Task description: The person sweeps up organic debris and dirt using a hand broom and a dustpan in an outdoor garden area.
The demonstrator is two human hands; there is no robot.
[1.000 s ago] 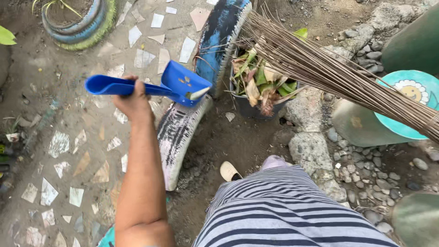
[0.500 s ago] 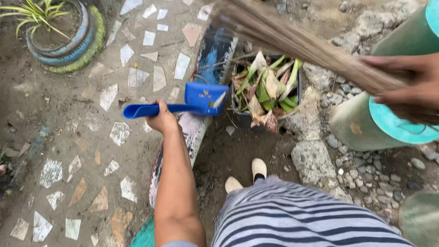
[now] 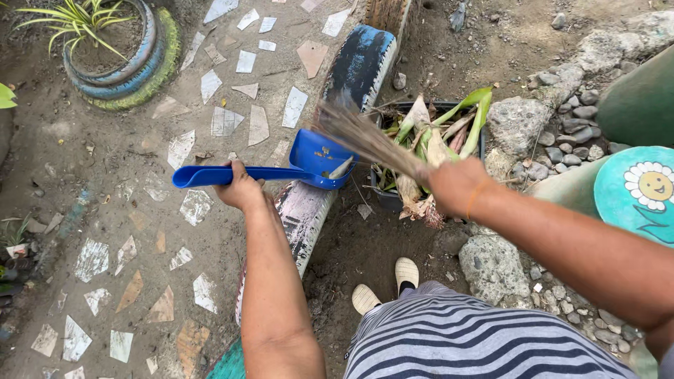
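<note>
Left grip (image 3: 241, 188) closed around blue dustpan (image 3: 281, 170) handle; right grip (image 3: 456, 184) clenched on broom (image 3: 361, 137), bristles reaching the pan.

The dustpan (image 3: 281, 168) is bright blue. The broom (image 3: 365, 137) looks tan-brown, though blurred. The tyre edging (image 3: 361, 60) is painted blue, black and white; the tyre planter (image 3: 133, 67) is banded blue and green. The skirt (image 3: 477, 337) has grey-and-white stripes. The teal disc (image 3: 642, 189) bears a white daisy.

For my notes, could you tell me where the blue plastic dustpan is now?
Left of centre in the head view, the blue plastic dustpan is in the left hand, over the painted tyre edging.
</note>
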